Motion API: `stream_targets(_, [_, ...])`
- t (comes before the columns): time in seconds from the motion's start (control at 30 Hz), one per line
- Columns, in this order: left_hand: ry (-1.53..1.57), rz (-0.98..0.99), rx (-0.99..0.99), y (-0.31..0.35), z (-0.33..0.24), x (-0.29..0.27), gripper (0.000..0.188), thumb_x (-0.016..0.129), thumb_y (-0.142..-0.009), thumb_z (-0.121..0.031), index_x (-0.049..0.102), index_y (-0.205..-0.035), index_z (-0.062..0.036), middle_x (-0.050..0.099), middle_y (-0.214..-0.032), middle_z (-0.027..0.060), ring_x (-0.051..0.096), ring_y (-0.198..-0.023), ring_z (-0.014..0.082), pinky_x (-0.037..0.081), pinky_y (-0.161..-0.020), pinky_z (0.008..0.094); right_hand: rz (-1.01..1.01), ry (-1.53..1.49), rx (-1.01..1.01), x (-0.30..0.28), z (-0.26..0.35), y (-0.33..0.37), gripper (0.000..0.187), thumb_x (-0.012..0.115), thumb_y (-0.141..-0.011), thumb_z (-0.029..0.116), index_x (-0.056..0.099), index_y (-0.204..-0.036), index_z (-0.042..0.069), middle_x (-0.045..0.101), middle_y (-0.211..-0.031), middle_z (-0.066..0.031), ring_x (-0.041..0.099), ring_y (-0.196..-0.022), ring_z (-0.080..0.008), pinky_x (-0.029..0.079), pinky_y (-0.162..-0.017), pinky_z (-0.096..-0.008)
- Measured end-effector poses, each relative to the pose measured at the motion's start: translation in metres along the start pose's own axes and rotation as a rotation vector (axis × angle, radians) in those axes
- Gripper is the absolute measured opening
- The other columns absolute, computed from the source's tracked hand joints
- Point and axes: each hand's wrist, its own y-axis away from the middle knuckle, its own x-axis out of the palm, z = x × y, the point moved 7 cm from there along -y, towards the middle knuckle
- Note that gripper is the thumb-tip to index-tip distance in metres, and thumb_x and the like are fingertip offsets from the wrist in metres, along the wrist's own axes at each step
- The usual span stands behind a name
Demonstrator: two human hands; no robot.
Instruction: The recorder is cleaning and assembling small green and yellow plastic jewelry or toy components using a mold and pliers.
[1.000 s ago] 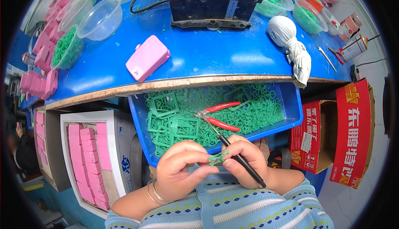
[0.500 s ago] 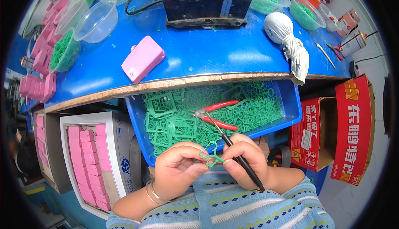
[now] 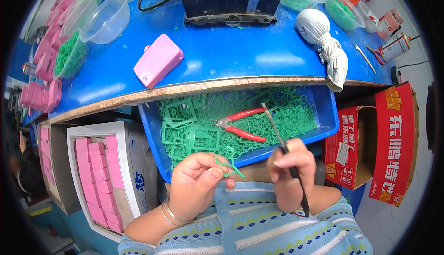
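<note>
Left hand (image 3: 196, 185) pinches a small green plastic piece (image 3: 227, 166) at fingertips, raised for working. Right hand (image 3: 290, 174) grips a thin black tool (image 3: 289, 162) pen-style, just right of it. Red pliers (image 3: 240, 124) lie in the blue bin (image 3: 323, 111) ahead.

Hands moved apart
The right hand (image 3: 290, 174) pulled its thin black tool (image 3: 287, 158) away from the little green piece (image 3: 227, 165). The left hand (image 3: 198, 184) kept that piece by itself.
</note>
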Motion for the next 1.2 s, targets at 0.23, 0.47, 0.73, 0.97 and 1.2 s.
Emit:
stream_targets(0.23, [-0.128,0.006,0.216,0.006,-0.014,-0.004,0.008,0.055,-0.086,0.001,0.053,-0.093,0.0022,0.056,-0.094,0.0148,0.060,-0.080,0.0198,0.053,-0.072,0.0332,0.259,0.151,-0.435,0.006,0.039,-0.008,0.015,0.056,-0.082,0.017,0.061,-0.083,0.003,0.048,-0.060,-0.0041,0.042,-0.042,-0.0149,0.026,-0.038,-0.0279])
stream_targets(0.47, [-0.286,0.033,0.325,0.008,-0.021,-0.001,0.008,0.052,-0.086,0.002,0.052,-0.094,0.0030,0.053,-0.100,0.0157,0.060,-0.081,0.0194,0.053,-0.074,0.0338,0.328,0.117,-0.501,0.008,0.039,0.000,0.037,0.045,-0.091,0.035,0.062,-0.081,0.004,0.045,-0.057,-0.0016,0.041,-0.042,-0.0139,0.025,-0.037,-0.0278])
stream_targets(0.73, [-0.479,0.074,0.452,0.010,-0.028,0.002,0.011,0.055,-0.084,0.003,0.054,-0.094,0.0027,0.058,-0.095,0.0163,0.060,-0.081,0.0188,0.051,-0.070,0.0293,0.282,0.186,-0.435,0.002,0.036,-0.003,0.022,0.053,-0.085,0.026,0.061,-0.082,0.006,0.046,-0.066,-0.0037,0.043,-0.048,-0.0150,0.028,-0.040,-0.0283])
stream_targets(0.97, [-0.707,0.094,0.527,0.012,-0.036,0.012,0.010,0.060,-0.079,0.003,0.057,-0.089,0.0000,0.063,-0.090,0.0140,0.062,-0.077,0.0225,0.050,-0.067,0.0311,0.290,0.447,-0.105,0.018,0.016,-0.020,0.034,0.077,-0.062,0.017,0.062,-0.091,0.007,0.051,-0.071,-0.0055,0.049,-0.052,-0.0190,0.038,-0.045,-0.0293])
stream_targets(1.2, [-0.792,0.124,0.562,0.014,-0.040,0.017,0.015,0.064,-0.077,0.001,0.059,-0.090,-0.0003,0.063,-0.091,0.0124,0.062,-0.078,0.0240,0.050,-0.067,0.0324,0.314,0.472,-0.099,0.023,0.010,-0.016,0.028,0.075,-0.063,0.013,0.062,-0.088,0.008,0.050,-0.069,-0.0039,0.048,-0.051,-0.0180,0.038,-0.043,-0.0288])
